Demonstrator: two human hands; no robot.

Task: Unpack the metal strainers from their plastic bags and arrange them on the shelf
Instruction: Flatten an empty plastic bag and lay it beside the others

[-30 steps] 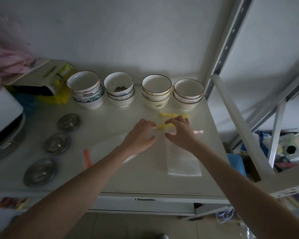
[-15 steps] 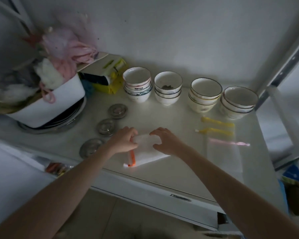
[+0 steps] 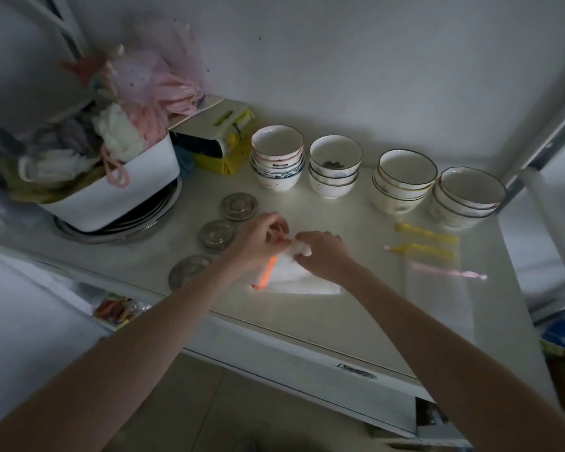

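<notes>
A clear plastic bag [image 3: 302, 277] with an orange zip strip [image 3: 267, 274] lies near the front of the white shelf [image 3: 356, 298]. My left hand [image 3: 258, 241] pinches the upper end of the orange strip. My right hand [image 3: 323, 252] grips the bag's top edge just to the right of it. What the bag holds is hidden. Three round metal strainers [image 3: 238, 206] [image 3: 216, 235] [image 3: 190, 270] lie flat in a diagonal row left of my hands. Further right lie three more bags, two with yellow strips [image 3: 426, 232] [image 3: 421, 250] and one with a pink strip [image 3: 447, 274].
Four stacks of bowls [image 3: 277, 161] [image 3: 335, 166] [image 3: 403, 181] [image 3: 467, 197] line the back of the shelf. A white tub [image 3: 118, 194] stuffed with cloths sits on metal pans at the left, beside a yellow and dark box [image 3: 216, 141]. A shelf post [image 3: 542, 132] rises at the right.
My hands left the yellow-strip bags, moved left to the orange-strip bag, and now have lifted and bunched its top edge. The camera swung left.
</notes>
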